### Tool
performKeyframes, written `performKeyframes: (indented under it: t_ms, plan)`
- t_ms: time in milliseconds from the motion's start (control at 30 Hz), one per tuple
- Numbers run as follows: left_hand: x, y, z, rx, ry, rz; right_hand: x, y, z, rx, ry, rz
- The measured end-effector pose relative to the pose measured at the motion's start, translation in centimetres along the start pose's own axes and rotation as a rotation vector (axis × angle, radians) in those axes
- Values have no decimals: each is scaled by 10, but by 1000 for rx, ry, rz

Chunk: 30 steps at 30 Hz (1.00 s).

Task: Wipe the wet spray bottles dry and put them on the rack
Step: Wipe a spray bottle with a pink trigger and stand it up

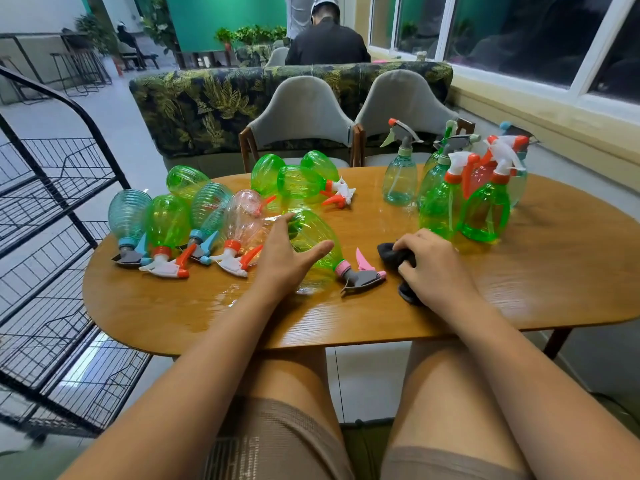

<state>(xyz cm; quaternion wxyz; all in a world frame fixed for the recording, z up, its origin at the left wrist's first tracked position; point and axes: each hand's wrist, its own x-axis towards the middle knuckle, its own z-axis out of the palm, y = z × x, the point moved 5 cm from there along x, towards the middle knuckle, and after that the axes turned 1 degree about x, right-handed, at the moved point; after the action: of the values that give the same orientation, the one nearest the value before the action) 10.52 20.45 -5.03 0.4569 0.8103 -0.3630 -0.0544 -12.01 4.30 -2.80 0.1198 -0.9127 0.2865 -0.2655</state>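
The left hand (284, 258), fingers spread apart, rests on a green bottle (317, 251) lying on the wet surface (519, 289). Just right, the right hand (433, 265) clamps a dark cloth (393, 256). The rack (52, 209) stands far left.

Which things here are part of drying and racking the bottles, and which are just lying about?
Job: lying spray bottles, standing spray bottles, green bottle under left hand, dark cloth under right hand, wire rack.
Lying about: grey chairs, leaf-print sofa.
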Motion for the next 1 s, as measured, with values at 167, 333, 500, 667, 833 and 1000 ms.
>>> performKeyframes:
  t_ms: [167, 333, 500, 667, 833, 1000]
  plan:
    - [0, -1, 0, -4, 1, -2, -17, -21, -19, 169, 285, -202]
    - [-1, 1, 0, 2, 3, 12, -20, -40, 13, 209, 52, -203]
    - [-1, 0, 0, 9, 7, 16, -19, -42, 35, 213, -93, -118]
    - [-2, 1, 1, 19, 5, 15, -38, -59, 35, 33, 37, -221]
    - [-1, 0, 1, 28, 25, 22, -57, -79, 39, 149, 24, -342]
    - [0, -2, 1, 25, 22, 25, -53, -90, 48, 112, -9, -448]
